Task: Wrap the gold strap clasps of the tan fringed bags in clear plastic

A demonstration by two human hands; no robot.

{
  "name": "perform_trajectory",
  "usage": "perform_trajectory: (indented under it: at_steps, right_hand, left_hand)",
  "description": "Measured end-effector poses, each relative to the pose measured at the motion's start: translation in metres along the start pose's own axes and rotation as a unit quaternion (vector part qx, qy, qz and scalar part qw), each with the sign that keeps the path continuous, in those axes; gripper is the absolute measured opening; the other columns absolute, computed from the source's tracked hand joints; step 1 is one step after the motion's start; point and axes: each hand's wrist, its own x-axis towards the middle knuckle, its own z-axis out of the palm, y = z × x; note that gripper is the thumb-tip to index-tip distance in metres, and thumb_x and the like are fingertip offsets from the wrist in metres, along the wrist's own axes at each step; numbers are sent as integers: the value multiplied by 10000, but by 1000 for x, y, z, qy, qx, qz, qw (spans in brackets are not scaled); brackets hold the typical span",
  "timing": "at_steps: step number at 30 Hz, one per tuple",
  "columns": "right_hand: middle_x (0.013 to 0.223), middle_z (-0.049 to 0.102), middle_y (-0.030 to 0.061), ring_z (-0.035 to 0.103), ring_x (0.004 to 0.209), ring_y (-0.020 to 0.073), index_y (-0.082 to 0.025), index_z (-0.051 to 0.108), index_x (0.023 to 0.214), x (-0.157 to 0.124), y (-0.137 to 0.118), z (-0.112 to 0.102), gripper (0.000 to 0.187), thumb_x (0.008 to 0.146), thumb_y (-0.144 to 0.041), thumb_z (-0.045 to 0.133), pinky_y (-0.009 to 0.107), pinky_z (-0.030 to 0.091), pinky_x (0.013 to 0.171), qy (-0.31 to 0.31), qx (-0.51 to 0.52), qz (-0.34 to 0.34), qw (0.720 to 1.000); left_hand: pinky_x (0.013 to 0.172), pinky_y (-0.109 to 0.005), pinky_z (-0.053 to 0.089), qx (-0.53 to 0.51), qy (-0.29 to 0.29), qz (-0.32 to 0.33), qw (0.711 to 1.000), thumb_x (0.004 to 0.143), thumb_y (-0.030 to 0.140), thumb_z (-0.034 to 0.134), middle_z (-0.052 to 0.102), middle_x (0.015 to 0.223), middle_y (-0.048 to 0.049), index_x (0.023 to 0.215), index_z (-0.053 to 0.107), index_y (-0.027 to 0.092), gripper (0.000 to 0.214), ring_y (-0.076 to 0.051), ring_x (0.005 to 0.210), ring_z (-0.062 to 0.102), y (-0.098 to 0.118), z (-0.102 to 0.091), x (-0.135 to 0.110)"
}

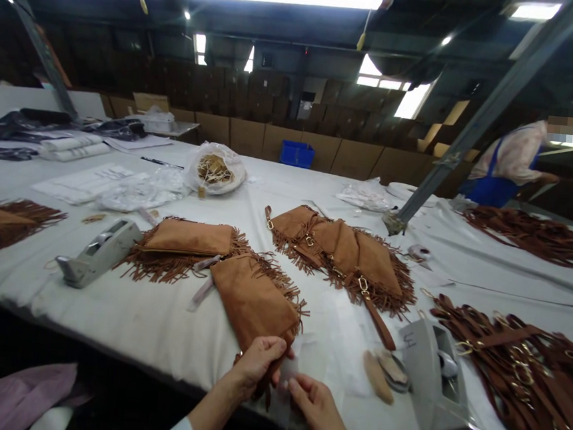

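Note:
A tan fringed pouch lies on the white-covered table near its front edge. My left hand is closed on the pouch's near corner, where a brown strap hangs down. Close by on the right, my right hand pinches a thin, clear strip that looks like plastic or tape. Part of that strip sits between the two hands. Another fringed pouch rests just behind and to the left. Several more fringed pouches overlap farther back, with gold clasps and a wrist strap showing.
Tape dispensers stand at left and right. Brown straps with gold hardware are heaped at the right edge. A bag of tags sits farther back. A slanted metal post rises from the table. Another person stands at far right.

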Motion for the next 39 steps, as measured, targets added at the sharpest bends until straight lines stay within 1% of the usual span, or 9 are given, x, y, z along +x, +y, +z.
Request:
perform_trajectory:
  at_steps: [2, 4, 7, 9, 12, 19, 24, 31, 39]
  right_hand:
    - [566, 617, -1, 503, 506, 110, -118, 704, 708, 0, 2, 0, 424, 666, -539, 723, 200, 337, 472, -24, -49, -3, 998]
    - [540, 600, -3, 461, 482, 92, -100, 700, 665, 2, 3, -2, 439, 633, -535, 748, 197, 298, 454, -13, -55, 1, 998]
    - [502, 592, -12, 465, 463, 91, -117, 672, 600, 6, 0, -7, 399, 532, -478, 828, 203, 336, 456, 112, 39, 14, 993]
    - [584, 650, -6, 531, 516, 109, -152, 664, 627, 8, -7, -12, 342, 503, -403, 861, 217, 422, 514, 197, 148, 5, 969]
    - [688, 693, -12, 582, 572, 118, -192, 656, 677, 10, -22, -16, 288, 524, -315, 865, 237, 489, 587, 239, 242, -20, 940]
    - [625, 663, -35, 553, 520, 110, -202, 644, 681, 15, -31, -3, 267, 552, -301, 856, 242, 488, 546, 229, 271, -26, 935]
    - [611, 640, -37, 545, 542, 115, -198, 638, 673, 13, -34, 4, 251, 595, -342, 828, 242, 475, 548, 205, 230, -49, 950]
    - [627, 635, -38, 527, 558, 99, -181, 658, 681, 10, -40, 7, 281, 551, -331, 858, 216, 452, 556, 188, 266, -27, 945]
    - [691, 688, 0, 572, 608, 121, -168, 697, 707, 9, -40, 12, 305, 597, -426, 818, 221, 461, 594, 161, 187, -35, 968]
  left_hand:
    - [347, -170, 204, 18, 0, 8, 1000, 685, 676, 593, 460, 326, 67, 807, 624, 106, 584, -59, 276, 364, -2, 1, 0]
    - [342, -171, 192, 35, 6, 20, 999, 696, 676, 580, 458, 326, 68, 794, 623, 110, 575, -55, 268, 349, -2, 3, 1]
    - [337, -169, 180, 52, 38, 46, 997, 724, 672, 546, 439, 354, 90, 762, 588, 137, 538, -42, 268, 327, -2, 1, 1]
    - [329, -169, 170, 60, 59, 61, 995, 739, 665, 530, 440, 396, 93, 704, 550, 153, 514, -30, 269, 311, -3, -2, -2]
    - [308, -179, 156, 79, 73, 74, 991, 755, 634, 531, 481, 452, 71, 622, 513, 161, 492, -20, 264, 297, -6, -6, -11]
    - [341, -178, 250, 155, 103, 98, 978, 818, 504, 507, 498, 446, 44, 585, 570, 147, 431, -50, 328, 371, -10, 2, -28]
    - [386, -191, 283, 199, 104, 111, 968, 837, 437, 480, 504, 459, 41, 611, 622, 148, 394, -69, 366, 388, -3, 6, -33]
    - [442, -211, 302, 213, 102, 116, 965, 842, 412, 468, 514, 474, 42, 608, 604, 168, 364, -91, 410, 417, 0, 5, -34]
    - [484, -215, 386, 250, 100, 121, 956, 840, 349, 457, 585, 505, 18, 620, 617, 177, 321, -125, 477, 531, 8, 7, -37]
